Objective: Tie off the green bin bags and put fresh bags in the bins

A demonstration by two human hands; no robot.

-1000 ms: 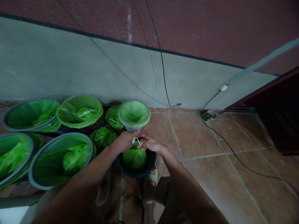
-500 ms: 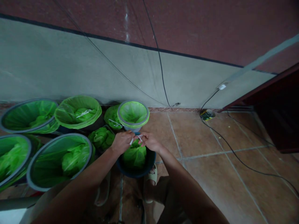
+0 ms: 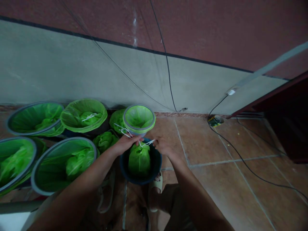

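Note:
A dark blue bin (image 3: 157,163) stands on the floor between my feet. Inside it sits a green drawstring bag (image 3: 139,162), its mouth gathered closed at the top. White drawstring (image 3: 145,144) stretches between my two hands above the bag. My left hand (image 3: 128,142) pinches one side, with a loop sticking up beyond the fingers. On the other side my right hand (image 3: 161,146) pinches the opposite end. Just behind my hands is a small grey-rimmed bin (image 3: 139,130) lined in green.
Several bins with green liners stand at the left, among them a large grey-rimmed bin (image 3: 35,179). A black cable (image 3: 250,173) crosses the tiled floor (image 3: 211,192) on the right, near a small can (image 3: 216,121). The wall (image 3: 120,83) rises behind.
My hands have moved apart, drawing the white string out between them. The neck of the green bag is now gathered tight, and a string loop shows above my left hand.

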